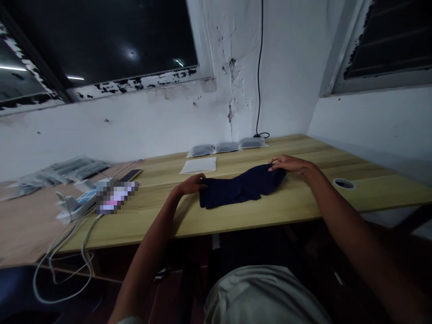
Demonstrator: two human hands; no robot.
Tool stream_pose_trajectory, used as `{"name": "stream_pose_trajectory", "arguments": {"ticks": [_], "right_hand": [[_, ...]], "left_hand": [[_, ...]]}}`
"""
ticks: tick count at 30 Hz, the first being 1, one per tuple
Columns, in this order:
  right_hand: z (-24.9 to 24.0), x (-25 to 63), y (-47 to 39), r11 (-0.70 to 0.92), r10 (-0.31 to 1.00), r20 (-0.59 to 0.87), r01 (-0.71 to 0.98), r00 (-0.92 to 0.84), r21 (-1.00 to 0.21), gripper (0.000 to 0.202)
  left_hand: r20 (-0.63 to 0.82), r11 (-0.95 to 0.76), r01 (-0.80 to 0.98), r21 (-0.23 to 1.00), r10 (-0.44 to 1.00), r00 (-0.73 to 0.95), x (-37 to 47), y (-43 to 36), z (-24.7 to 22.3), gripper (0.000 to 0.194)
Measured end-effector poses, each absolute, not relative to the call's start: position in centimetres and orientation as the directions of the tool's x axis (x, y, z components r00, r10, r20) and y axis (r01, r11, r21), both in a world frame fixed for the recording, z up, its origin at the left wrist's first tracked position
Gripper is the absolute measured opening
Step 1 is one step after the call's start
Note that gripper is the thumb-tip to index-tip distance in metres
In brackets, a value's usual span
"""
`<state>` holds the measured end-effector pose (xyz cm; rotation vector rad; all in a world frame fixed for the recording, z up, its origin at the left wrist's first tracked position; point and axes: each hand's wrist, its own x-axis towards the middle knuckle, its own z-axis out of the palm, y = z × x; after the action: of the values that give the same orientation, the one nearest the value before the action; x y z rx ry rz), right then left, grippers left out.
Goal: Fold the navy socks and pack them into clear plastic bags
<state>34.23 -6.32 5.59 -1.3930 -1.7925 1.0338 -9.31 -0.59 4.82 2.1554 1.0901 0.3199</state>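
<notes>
A dark navy piece of cloth point(236, 186), perhaps a folded garment, lies stretched lengthwise on the wooden table. My left hand point(192, 183) is closed on its upper left corner, fingertips pinching the edge. At the other end, my right hand point(290, 164) grips the bunched upper right part with its fingers bent over the fabric. Just beyond the cloth lies a flat white pouch point(199, 165). What exact garment it is, I cannot tell.
Filled translucent pouches point(227, 147) line the table's back edge. To the left are a power strip point(79, 204) with cables, a blurred-out phone-like object point(116, 198), a dark phone point(131, 175) and stacked grey packets point(64, 173). A round cable hole point(344, 183) is at right.
</notes>
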Motion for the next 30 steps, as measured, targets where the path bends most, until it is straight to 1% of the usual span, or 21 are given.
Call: {"name": "stream_pose_trajectory", "arguments": {"ticks": [2,4,6,7,9,10,12,14,15,16,17,19,21,22,24,25,26,28,30], "right_hand": [[6.0,32.7,-7.2,0.153,0.943,0.057,0.276,-0.328,-0.949,0.052],[6.0,30.6,-8.0,0.148,0.857,0.089,0.077,-0.508,-0.986,0.067],[5.5,28.3,-8.3,0.155,0.754,0.138,-0.030,-0.642,-0.987,0.073],[5.1,27.3,-8.4,0.196,0.728,0.171,-0.037,-0.664,-0.980,0.071],[4.1,25.5,-8.4,0.366,0.718,0.244,0.055,-0.652,-0.929,0.064],[3.6,24.8,-8.4,0.471,0.712,0.283,0.139,-0.643,-0.871,0.059],[2.7,23.8,-8.4,0.642,0.682,0.336,0.311,-0.650,-0.701,0.049],[2.2,23.2,-8.4,0.724,0.648,0.346,0.405,-0.679,-0.559,0.043],[2.1,23.1,-8.4,0.737,0.638,0.341,0.421,-0.690,-0.528,0.041],[2.0,23.0,-8.4,0.735,0.641,0.334,0.427,-0.692,-0.527,0.041],[2.0,23.0,-8.4,0.716,0.658,0.326,0.428,-0.679,-0.552,0.042],[2.2,23.1,-8.2,0.640,0.732,0.333,0.435,-0.594,-0.633,0.050],[2.3,23.3,-7.9,0.563,0.821,0.391,0.477,-0.417,-0.675,0.061],[2.4,23.5,-7.7,0.525,0.851,0.428,0.524,-0.306,-0.670,0.062],[2.3,23.8,-7.2,0.416,0.881,0.461,0.629,-0.101,-0.657,0.056],[2.3,24.0,-6.9,0.349,0.900,0.434,0.660,-0.040,-0.665,0.051],[2.2,24.2,-6.5,0.289,0.926,0.378,0.672,-0.014,-0.682,0.047],[2.0,24.6,-5.9,0.220,0.969,0.238,0.658,-0.062,-0.721,0.045],[1.8,25.3,-5.2,0.198,0.980,0.132,0.610,-0.152,-0.768,0.048]], "left_hand": [[-0.089,-0.341,0.575,0.744,0.802,0.590,-9.0,-0.8,4.7,0.032],[-0.091,-0.280,0.532,0.799,0.819,0.567,-8.7,-1.0,4.6,0.035],[-0.101,-0.213,0.478,0.852,0.829,0.550,-8.7,-1.1,4.6,0.039],[-0.104,-0.183,0.447,0.875,0.833,0.544,-8.7,-1.1,4.5,0.041],[-0.099,-0.132,0.384,0.914,0.845,0.526,-8.7,-1.0,4.4,0.043],[-0.090,-0.112,0.353,0.929,0.856,0.509,-8.6,-1.0,4.3,0.043],[-0.053,-0.083,0.272,0.959,0.887,0.458,-8.2,-1.0,4.2,0.043],[0.024,-0.082,0.133,0.988,0.919,0.393,-7.4,-1.3,4.2,0.044],[0.071,-0.093,0.042,0.995,0.925,0.374,-6.8,-1.5,4.2,0.043],[0.115,-0.104,-0.048,0.993,0.916,0.384,-6.2,-1.8,4.3,0.043],[0.155,-0.112,-0.124,0.986,0.890,0.429,-5.6,-2.2,4.3,0.042],[0.213,-0.119,-0.195,0.974,0.779,0.590,-4.5,-3.1,4.3,0.042],[0.230,-0.166,-0.160,0.973,0.632,0.740,-3.7,-3.9,4.0,0.041],[0.229,-0.211,-0.128,0.969,0.572,0.788,-3.4,-4.3,3.8,0.040],[0.226,-0.317,-0.069,0.946,0.491,0.841,-2.8,-5.2,3.3,0.039],[0.231,-0.375,-0.048,0.926,0.461,0.857,-2.4,-5.7,3.1,0.039],[0.241,-0.437,-0.031,0.899,0.433,0.869,-2.0,-6.1,2.8,0.041],[0.273,-0.569,-0.007,0.822,0.383,0.883,-1.0,-6.8,2.4,0.042],[0.321,-0.695,0.045,0.718,0.388,0.864,-0.3,-6.7,2.1,0.036]]}}
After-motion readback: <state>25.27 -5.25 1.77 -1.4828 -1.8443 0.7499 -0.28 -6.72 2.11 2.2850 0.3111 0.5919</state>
